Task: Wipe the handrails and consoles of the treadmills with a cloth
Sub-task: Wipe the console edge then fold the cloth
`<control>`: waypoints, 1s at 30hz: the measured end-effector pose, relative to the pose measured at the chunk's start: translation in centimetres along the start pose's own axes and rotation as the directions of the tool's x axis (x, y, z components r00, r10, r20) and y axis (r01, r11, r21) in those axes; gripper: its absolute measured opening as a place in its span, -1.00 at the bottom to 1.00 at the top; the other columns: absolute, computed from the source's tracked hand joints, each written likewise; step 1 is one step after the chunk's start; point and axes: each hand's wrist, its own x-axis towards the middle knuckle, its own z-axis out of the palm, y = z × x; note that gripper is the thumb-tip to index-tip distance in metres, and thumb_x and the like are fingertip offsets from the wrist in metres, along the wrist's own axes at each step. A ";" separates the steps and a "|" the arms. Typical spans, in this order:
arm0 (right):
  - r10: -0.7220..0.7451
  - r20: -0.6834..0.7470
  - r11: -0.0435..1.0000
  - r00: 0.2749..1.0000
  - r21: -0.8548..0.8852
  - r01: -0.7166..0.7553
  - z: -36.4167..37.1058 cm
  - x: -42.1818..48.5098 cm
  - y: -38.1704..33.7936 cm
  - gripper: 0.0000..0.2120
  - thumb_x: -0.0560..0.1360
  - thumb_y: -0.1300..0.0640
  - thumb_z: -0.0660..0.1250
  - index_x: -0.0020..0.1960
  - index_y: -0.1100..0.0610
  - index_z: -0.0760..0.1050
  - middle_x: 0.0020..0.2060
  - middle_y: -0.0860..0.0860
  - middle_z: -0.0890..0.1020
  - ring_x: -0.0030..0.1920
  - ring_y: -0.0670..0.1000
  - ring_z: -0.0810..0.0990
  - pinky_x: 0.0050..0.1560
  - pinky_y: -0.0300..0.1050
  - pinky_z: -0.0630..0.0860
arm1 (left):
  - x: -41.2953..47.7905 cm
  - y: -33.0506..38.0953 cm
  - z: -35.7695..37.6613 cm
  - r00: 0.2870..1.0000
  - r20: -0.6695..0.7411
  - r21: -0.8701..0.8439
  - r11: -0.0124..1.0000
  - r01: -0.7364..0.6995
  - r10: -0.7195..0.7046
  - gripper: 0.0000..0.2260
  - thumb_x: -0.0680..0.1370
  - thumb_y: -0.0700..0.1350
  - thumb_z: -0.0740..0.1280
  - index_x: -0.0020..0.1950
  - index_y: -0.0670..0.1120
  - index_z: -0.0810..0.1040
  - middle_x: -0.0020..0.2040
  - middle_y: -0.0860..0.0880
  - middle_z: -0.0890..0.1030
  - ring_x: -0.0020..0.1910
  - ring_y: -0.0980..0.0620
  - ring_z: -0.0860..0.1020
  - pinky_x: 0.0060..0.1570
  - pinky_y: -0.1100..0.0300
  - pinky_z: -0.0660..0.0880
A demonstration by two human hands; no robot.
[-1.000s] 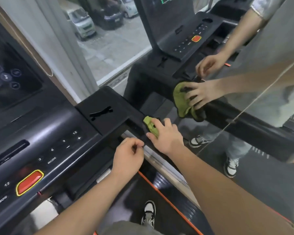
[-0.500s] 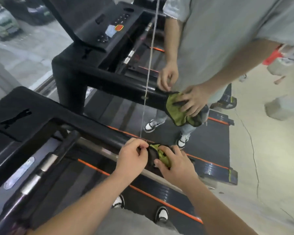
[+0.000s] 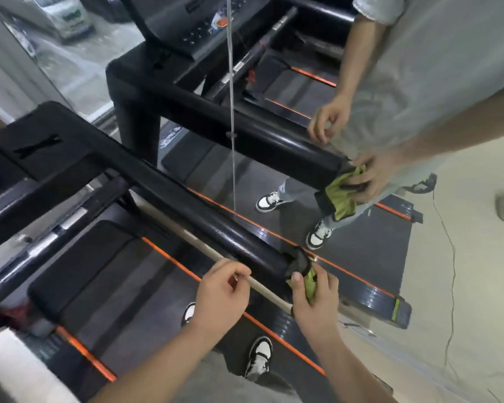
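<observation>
A: Head view, quick. What's the R hand doing?

B: R hand (image 3: 317, 298) grips the cloth (image 3: 310, 282), fingers curled round it, thumb on top. Cloth's green w/ a dark side, bunched over the end of the handrail (image 3: 204, 216), right at the fingertips.

A: L hand?

B: L hand (image 3: 221, 289) sits just beside the R one, apart from it and off the cloth. Fingers curled in, thumb tip against forefinger. Whether sth tiny is pinched there, can't tell.

A: Where does the rail go?

B: Black and glossy. It runs away from the R hand, up and left twd the console side panel (image 3: 35, 141). A pale strip (image 3: 186, 237) runs along under it and passes btw the two hands.

A: Below the hands?

B: Treadmill belt (image 3: 114, 271) w/ an orange stripe (image 3: 163, 257) along its edge. Black-and-white shoes (image 3: 259, 354) are closer to the body than either hand.

A: Beyond the R hand?

B: Mirror (image 3: 361, 242). It shows the same pose: one hand on green cloth at a rail end, the other curled beside it. A thin pale line (image 3: 232, 112) runs down the reflection. A parked van (image 3: 64, 18) is far off, up-left of the L hand.
</observation>
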 end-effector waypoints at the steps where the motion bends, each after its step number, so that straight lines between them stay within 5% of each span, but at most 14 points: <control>1: 0.034 -0.018 0.999 0.999 0.018 -0.034 0.2 -0.3 0.2 -0.31 0.47 -0.39 0.17 0.41 0.04 0.46 0.21 0.13 0.45 0.25 0.18 0.43 0.32 0.12 0.38 | -1.0 -0.1 0.1 0.999 -0.012 0.002 1.000 0.030 -0.030 -0.80 0.46 -0.33 0.36 -0.15 -0.03 0.67 -0.15 0.14 0.62 -0.21 0.09 0.60 -0.16 0.27 0.50; 5: 0.196 -0.013 0.966 0.981 0.172 -0.190 0.6 -1.5 -1.1 -0.56 0.59 -0.09 0.36 0.39 0.06 0.43 0.17 0.09 0.34 0.16 0.14 0.41 0.19 -0.10 0.30 | -4.2 -1.0 0.5 0.990 -0.027 -0.004 0.991 0.135 -0.135 -0.71 0.44 -0.45 0.40 -0.17 -0.04 0.67 -0.16 0.15 0.62 -0.22 0.09 0.59 -0.16 0.35 0.46; 9: 0.222 -0.021 0.947 0.975 0.241 -0.211 1.5 -4.0 -3.5 -0.58 0.59 0.05 0.41 0.39 0.08 0.40 0.20 0.08 0.26 0.06 -0.02 0.28 0.16 -0.19 0.29 | -5.2 -1.9 -0.4 0.974 -0.033 -0.023 0.974 0.224 -0.225 -0.71 0.44 -0.40 0.39 -0.17 0.01 0.67 -0.15 0.15 0.64 -0.16 0.06 0.62 -0.08 0.15 0.56; 12: 0.037 -0.048 0.978 0.998 0.206 -0.026 2.8 -6.5 -5.7 -0.61 0.54 0.08 0.47 0.31 0.06 0.45 0.15 0.04 0.27 0.05 -0.06 0.28 0.30 -0.17 0.35 | -5.3 -2.3 -3.3 0.973 -0.054 -0.036 0.974 0.223 -0.225 -0.76 0.41 -0.24 0.33 -0.17 0.11 0.65 -0.16 0.15 0.64 -0.17 0.05 0.62 -0.07 0.05 0.58; 15: -0.270 -0.122 0.950 0.955 0.125 0.285 3.7 -6.5 -9.6 -0.64 0.52 0.08 0.50 0.26 0.07 0.49 0.14 0.03 0.31 0.12 -0.12 0.31 0.26 -0.54 0.15 | -5.1 -3.2 -6.8 0.963 -0.089 -0.004 0.967 0.256 -0.255 -0.76 0.38 -0.19 0.28 -0.23 0.16 0.62 -0.16 0.19 0.64 -0.18 0.08 0.61 -0.06 0.02 0.58; 18: -0.551 -0.088 0.833 0.830 -0.116 0.541 5.0 -3.2 -13.9 -0.61 0.51 0.05 0.49 0.29 0.08 0.52 0.23 0.15 0.39 0.23 0.16 0.40 0.31 -0.10 0.35 | -4.7 -3.5 -9.3 0.956 -0.102 0.009 0.961 0.277 -0.275 -0.76 0.38 -0.19 0.28 -0.22 0.16 0.61 -0.14 0.20 0.64 -0.17 0.11 0.61 -0.05 0.04 0.59; 20: -0.695 0.121 0.627 0.708 -0.379 0.681 6.8 -0.6 -15.2 -0.62 0.46 0.03 0.49 0.26 0.00 0.54 0.24 0.15 0.44 0.21 0.25 0.42 0.23 0.14 0.42 | -4.2 -3.4 -10.2 0.959 -0.100 -0.013 0.964 0.264 -0.264 -0.77 0.42 -0.23 0.31 -0.18 0.10 0.63 -0.17 0.15 0.65 -0.18 0.11 0.59 -0.06 0.07 0.58; 22: -0.635 0.427 0.371 0.644 -0.562 0.739 8.2 0.9 -15.1 -0.59 0.40 0.00 0.51 0.23 -0.10 0.53 0.25 0.09 0.44 0.22 0.25 0.41 0.20 0.23 0.41 | -3.8 -3.3 -10.8 0.963 -0.085 -0.005 0.966 0.257 -0.257 -0.76 0.47 -0.29 0.33 -0.16 0.06 0.64 -0.21 0.11 0.64 -0.26 0.15 0.55 -0.11 0.13 0.56; 24: -0.534 0.529 0.248 0.660 -0.648 0.720 8.2 1.5 -14.0 -0.54 0.34 0.01 0.53 0.21 -0.15 0.51 0.25 0.07 0.42 0.24 0.24 0.39 0.14 0.23 0.43 | -4.1 -3.1 -11.1 0.970 -0.050 0.000 0.971 0.239 -0.239 -0.76 0.49 -0.30 0.33 -0.16 0.05 0.63 -0.26 0.08 0.64 -0.31 0.14 0.53 -0.17 0.16 0.54; 27: -0.535 0.465 0.270 0.705 -0.697 0.664 5.5 0.8 -11.7 -0.53 0.29 0.09 0.52 0.18 -0.13 0.53 0.21 0.11 0.48 0.16 0.26 0.43 -0.01 0.15 0.44 | -5.5 -3.4 -11.5 0.966 0.020 -0.013 0.966 0.259 -0.259 -0.73 0.51 -0.30 0.32 -0.17 0.08 0.63 -0.25 0.08 0.65 -0.28 0.08 0.56 -0.16 0.19 0.54; 30: -0.516 0.489 0.173 0.704 -0.745 0.644 1.9 -1.0 -7.4 -0.51 0.21 0.14 0.60 0.10 -0.08 0.57 0.23 0.18 0.50 0.15 0.31 0.46 0.00 0.20 0.43 | -7.1 -4.3 -11.7 0.957 0.054 -0.004 0.958 0.286 -0.285 -0.70 0.51 -0.34 0.30 -0.16 0.07 0.64 -0.22 0.22 0.66 -0.26 0.18 0.58 -0.15 0.32 0.48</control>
